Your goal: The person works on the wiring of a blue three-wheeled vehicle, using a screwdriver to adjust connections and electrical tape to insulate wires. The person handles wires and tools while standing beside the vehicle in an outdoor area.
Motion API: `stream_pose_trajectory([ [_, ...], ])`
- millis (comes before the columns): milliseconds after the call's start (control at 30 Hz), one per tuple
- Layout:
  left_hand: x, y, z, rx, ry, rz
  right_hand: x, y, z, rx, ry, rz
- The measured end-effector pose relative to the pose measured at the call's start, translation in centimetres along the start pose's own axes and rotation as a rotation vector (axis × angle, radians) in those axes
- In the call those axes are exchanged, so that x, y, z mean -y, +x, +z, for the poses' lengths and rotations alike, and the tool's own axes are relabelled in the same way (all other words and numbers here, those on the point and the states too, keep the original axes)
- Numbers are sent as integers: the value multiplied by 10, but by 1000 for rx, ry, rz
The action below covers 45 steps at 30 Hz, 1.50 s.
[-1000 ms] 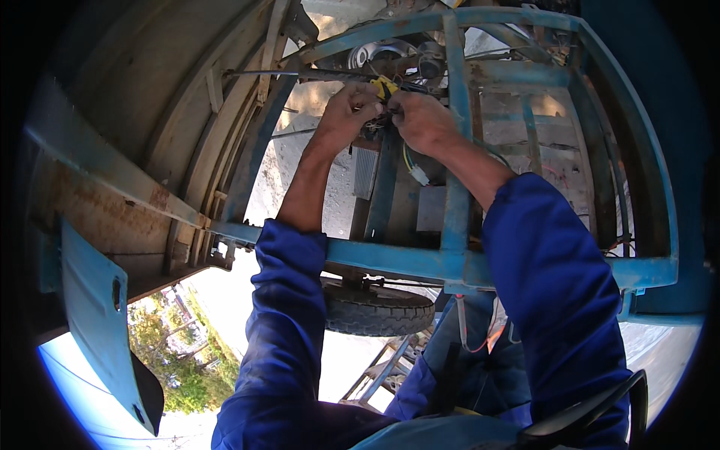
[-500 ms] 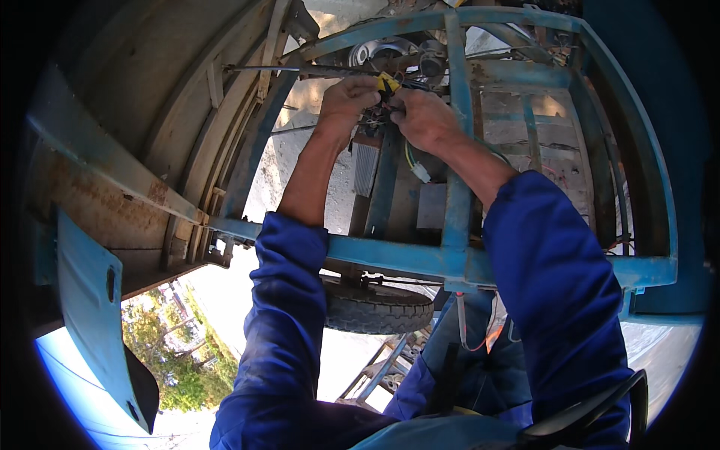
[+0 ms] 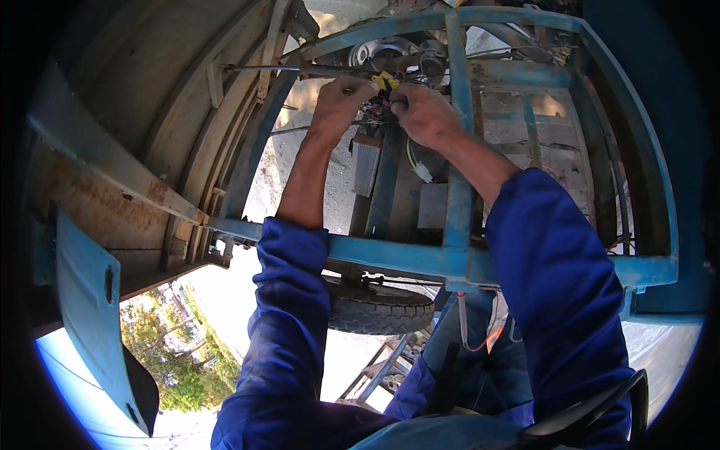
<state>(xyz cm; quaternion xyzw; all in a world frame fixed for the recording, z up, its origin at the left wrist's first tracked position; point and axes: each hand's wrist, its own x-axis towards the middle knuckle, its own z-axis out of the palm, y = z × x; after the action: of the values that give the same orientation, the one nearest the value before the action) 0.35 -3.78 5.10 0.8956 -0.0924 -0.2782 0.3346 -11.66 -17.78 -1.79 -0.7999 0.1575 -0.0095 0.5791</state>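
Observation:
Both arms, in blue sleeves, reach over a blue metal frame [image 3: 397, 257]. My left hand [image 3: 339, 106] is closed, thumb and finger pinched at the edge of a small yellow piece [image 3: 385, 81] with a black part. Just right of it, my right hand [image 3: 427, 112] has its fingers curled together beside the black part; what they grip is hidden. Thin dark wires bunch beneath the fingertips. Below my right hand hangs a white connector [image 3: 421, 172] on green and yellow wires.
A finned metal block [image 3: 366, 166] sits below my left hand. A frame upright [image 3: 457, 150] passes close to my right forearm. Near the lower middle is a black tyre [image 3: 380, 307]. A blue panel [image 3: 90, 292] hangs at left; a thin rod [image 3: 262, 68] points toward the hands.
The left hand's fingers have shifted slightly at the yellow piece, and more of its yellow shows. The right hand has moved only a little.

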Motion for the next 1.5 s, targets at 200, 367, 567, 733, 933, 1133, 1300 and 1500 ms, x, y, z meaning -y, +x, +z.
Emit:
stream_pose_trajectory([
  [200, 6, -1, 2, 113, 43, 143, -3, 4, 3, 22, 24, 27],
  [367, 12, 1, -1, 148, -49, 80, -13, 13, 8, -125, 265, 20],
  [567, 12, 1, -2, 193, -155, 36, -17, 16, 10, -37, 355, 187],
  [733, 12, 0, -3, 192, -310, 46, -7, 16, 11, -8, 469, 287],
  [933, 12, 1, -5, 228, -314, 65, 19, 10, -6, -86, 895, 497],
  [1133, 9, -1, -7, 224, -233, 76, 27, 6, -22, -44, 678, 342],
  [1300, 8, 1, -6, 218, -229, 113, 18, 6, -16, -18, 815, 332],
  [1500, 13, 2, -10, 282, -247, 147, 5, 16, -14, -94, 839, 239],
])
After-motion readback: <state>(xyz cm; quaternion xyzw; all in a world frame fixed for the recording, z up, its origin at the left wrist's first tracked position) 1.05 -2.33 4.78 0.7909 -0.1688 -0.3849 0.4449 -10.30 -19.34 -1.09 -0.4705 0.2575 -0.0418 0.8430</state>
